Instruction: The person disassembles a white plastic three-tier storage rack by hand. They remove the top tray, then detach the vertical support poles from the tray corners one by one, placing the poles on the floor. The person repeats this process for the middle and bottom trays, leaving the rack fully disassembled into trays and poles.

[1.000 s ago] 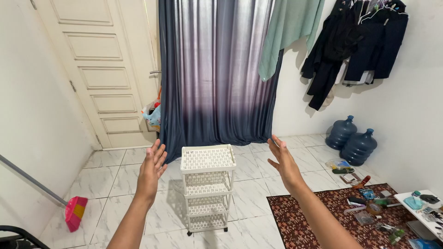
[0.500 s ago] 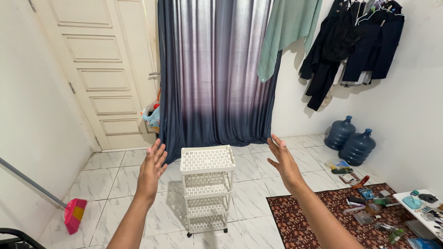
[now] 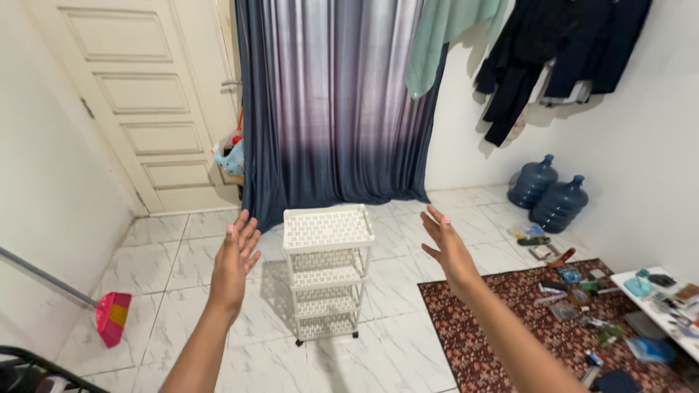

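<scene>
Both arms stretch forward from the bottom edge, raised over the floor. The left hand [image 3: 234, 262] is held flat, palm turned inward, its fingers [image 3: 247, 234] released, straight and close together, grasping nothing. The right hand [image 3: 445, 247] mirrors it, palm facing left, fingers [image 3: 435, 219] spread a little and released, also empty. Between the two hands, lower and farther off, stands one white plastic rack [image 3: 325, 273] on the white tiled floor [image 3: 175, 269], touched by neither hand. It has three perforated tiers, counting the top tray, and small dark wheels.

Behind it hangs one dark blue curtain [image 3: 335, 109] beside one cream panelled door [image 3: 138, 102]. Two blue water jugs [image 3: 546, 193] sit by the right wall. One pink broom [image 3: 111, 318] lies at the left, its handle cut off by the frame. On the patterned rug [image 3: 510, 320] lies a scatter of small items, too small to tell apart. The hanging clothes [image 3: 553, 51] are cut off at the top.
</scene>
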